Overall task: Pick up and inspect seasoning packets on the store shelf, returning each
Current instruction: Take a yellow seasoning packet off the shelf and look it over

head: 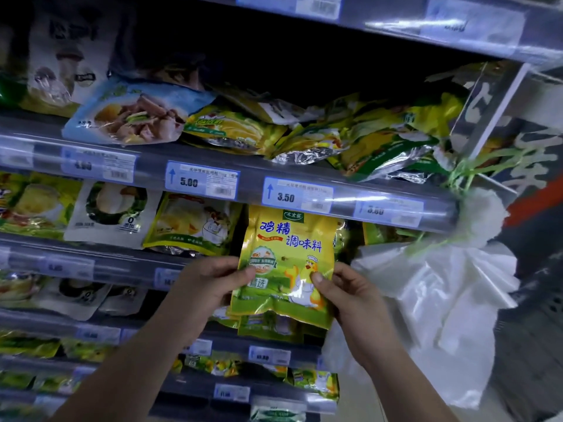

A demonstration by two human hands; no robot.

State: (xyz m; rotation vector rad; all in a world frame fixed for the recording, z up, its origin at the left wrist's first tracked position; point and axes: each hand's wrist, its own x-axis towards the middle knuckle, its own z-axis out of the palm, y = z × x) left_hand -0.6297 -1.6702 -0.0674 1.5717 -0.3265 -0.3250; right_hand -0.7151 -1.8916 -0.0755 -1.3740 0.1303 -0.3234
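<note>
A yellow and green seasoning packet (286, 263) with blue characters and a cartoon chicken is held upright in front of the shelves, its front facing me. My left hand (210, 284) grips its lower left edge, thumb on the front. My right hand (344, 295) grips its lower right edge, thumb on the chicken picture. A second similar packet (268, 327) shows just behind and below it; whether my hands hold it too is unclear.
Shelves (213, 175) with blue price tags run across the view, stocked with more seasoning packets (350, 138), some piled loosely above. A bunch of white plastic bags (441, 293) hangs at the right end of the shelf, close to my right hand.
</note>
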